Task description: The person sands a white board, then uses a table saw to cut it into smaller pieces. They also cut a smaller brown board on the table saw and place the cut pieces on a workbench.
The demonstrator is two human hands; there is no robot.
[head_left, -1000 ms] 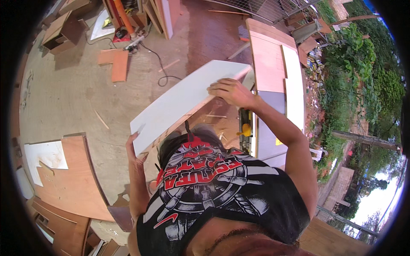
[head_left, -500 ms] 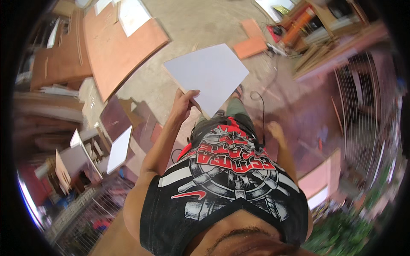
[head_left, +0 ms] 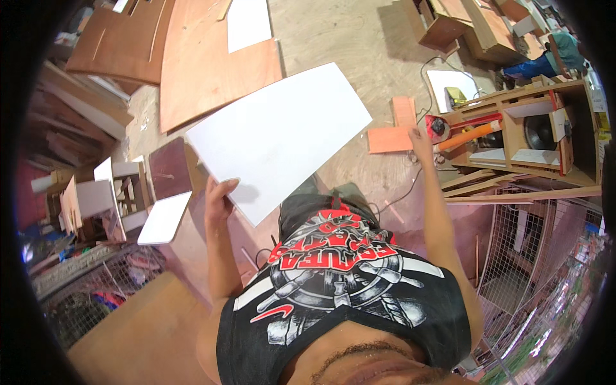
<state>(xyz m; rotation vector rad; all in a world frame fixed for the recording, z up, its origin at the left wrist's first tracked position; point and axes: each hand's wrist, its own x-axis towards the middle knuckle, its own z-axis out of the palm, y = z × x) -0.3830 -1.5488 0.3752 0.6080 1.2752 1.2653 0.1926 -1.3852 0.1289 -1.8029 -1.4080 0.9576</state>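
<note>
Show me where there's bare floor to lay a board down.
The widest bare floor lies beyond the white panel, between the large plywood sheet and the brown cabinet. A narrower patch separates panel and reddish boards. It is crowded at right, around the orange tube and loose planks, and at left among cut boards.

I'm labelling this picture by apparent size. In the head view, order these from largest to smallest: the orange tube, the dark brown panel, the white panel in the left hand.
1. White panel in the left hand, though nearness may enlarge it.
2. Dark brown panel.
3. Orange tube.
</note>
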